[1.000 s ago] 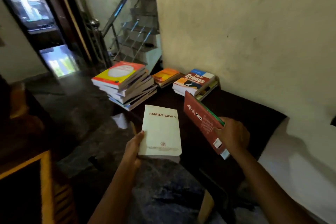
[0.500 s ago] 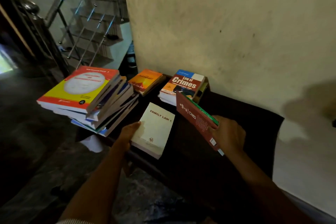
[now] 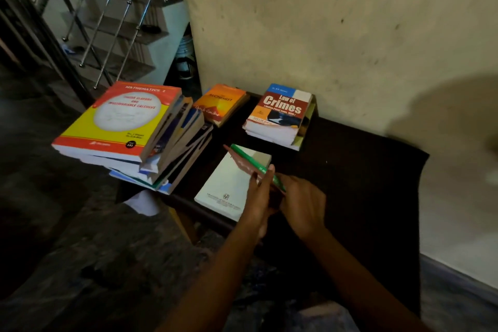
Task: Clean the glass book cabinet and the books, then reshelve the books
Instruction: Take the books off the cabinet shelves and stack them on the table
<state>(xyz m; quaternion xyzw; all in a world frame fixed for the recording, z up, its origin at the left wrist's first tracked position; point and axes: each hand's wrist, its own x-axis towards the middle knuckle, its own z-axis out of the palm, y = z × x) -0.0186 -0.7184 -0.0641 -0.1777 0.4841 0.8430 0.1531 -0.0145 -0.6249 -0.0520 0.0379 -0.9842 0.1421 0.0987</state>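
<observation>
A white paperback point(image 3: 229, 186) lies flat near the front edge of a dark table point(image 3: 350, 170). Just above it a thin red book with a green spine point(image 3: 244, 162) is held on edge, tilted. My right hand point(image 3: 301, 205) grips its near end from the right. The straight fingers of my left hand point(image 3: 260, 197) press against its red cover from the left. A leaning stack of several books topped by a red and yellow maths book point(image 3: 121, 118) stands at the table's left end. The cabinet is out of view.
An orange paperback point(image 3: 219, 104) and a thick "Law of Crimes" book point(image 3: 280, 113) on another book lie at the back by the cream wall point(image 3: 323, 21). A staircase with a steel railing point(image 3: 113, 21) rises at the left. The floor below is dark.
My left hand set the white book down on the table, let go and moved right onto the red book. The red book now sits over the white one. The view moved closer.
</observation>
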